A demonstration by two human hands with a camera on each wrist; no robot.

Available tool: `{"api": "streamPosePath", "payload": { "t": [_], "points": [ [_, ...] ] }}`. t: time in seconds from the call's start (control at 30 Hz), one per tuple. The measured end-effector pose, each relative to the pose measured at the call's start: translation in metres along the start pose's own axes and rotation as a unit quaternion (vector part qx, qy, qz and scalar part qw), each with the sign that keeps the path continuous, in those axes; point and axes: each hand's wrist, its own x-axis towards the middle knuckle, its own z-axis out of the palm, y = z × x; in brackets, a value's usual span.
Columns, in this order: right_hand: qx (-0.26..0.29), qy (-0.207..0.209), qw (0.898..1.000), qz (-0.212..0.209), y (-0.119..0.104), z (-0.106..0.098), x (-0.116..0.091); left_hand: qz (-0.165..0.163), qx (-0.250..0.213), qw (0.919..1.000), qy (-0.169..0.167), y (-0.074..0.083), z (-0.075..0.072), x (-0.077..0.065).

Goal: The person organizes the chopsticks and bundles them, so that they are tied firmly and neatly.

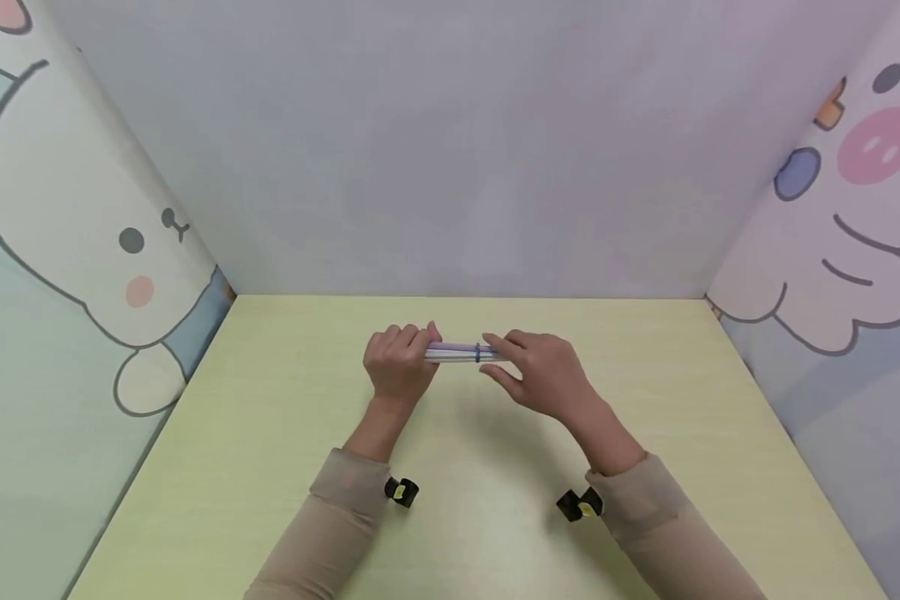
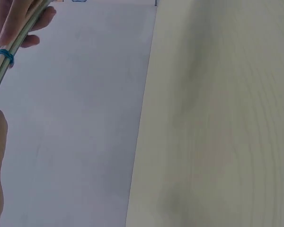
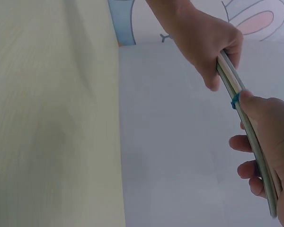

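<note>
A bundle of slim, straw-like sticks (image 1: 453, 353), white and pale purple, is held level above the table. A thin blue band (image 1: 477, 352) is wrapped round it. My left hand (image 1: 399, 360) grips one end, with its fingers curled round. Towards the other end, my right hand (image 1: 546, 371) holds the bundle between thumb and fingers. The right wrist view shows the right thumb (image 3: 253, 103) against the blue band and the fingertips on the bundle's far side. Whether the sticks are straws cannot be told.
Beneath the hands lies a pale yellow wood-grain table (image 1: 270, 467). A plain grey-white wall (image 1: 450, 167) rises behind its far edge. Cartoon-printed panels (image 1: 67, 208) stand at both sides. Small black devices (image 1: 401, 492) are at both sleeve cuffs.
</note>
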Motion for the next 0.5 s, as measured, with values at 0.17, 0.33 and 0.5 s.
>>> {"api": "streamPosePath", "payload": {
  "t": [0.17, 0.33, 0.5],
  "points": [
    [0.011, 0.023, 1.0, -0.002, 0.017, -0.008, -0.005, -0.007, -0.001, 1.0, -0.001, -0.009, -0.001, 0.006],
    [0.013, 0.053, 0.999, -0.006, 0.03, -0.012, -0.009, 0.024, -0.038, 0.9973, -0.059, -0.016, -0.005, 0.014],
    [0.013, 0.058, 0.998, 0.005, 0.036, -0.012, -0.012, 0.064, -0.09, 0.9829, -0.147, -0.022, -0.011, 0.022]
  ]
}}
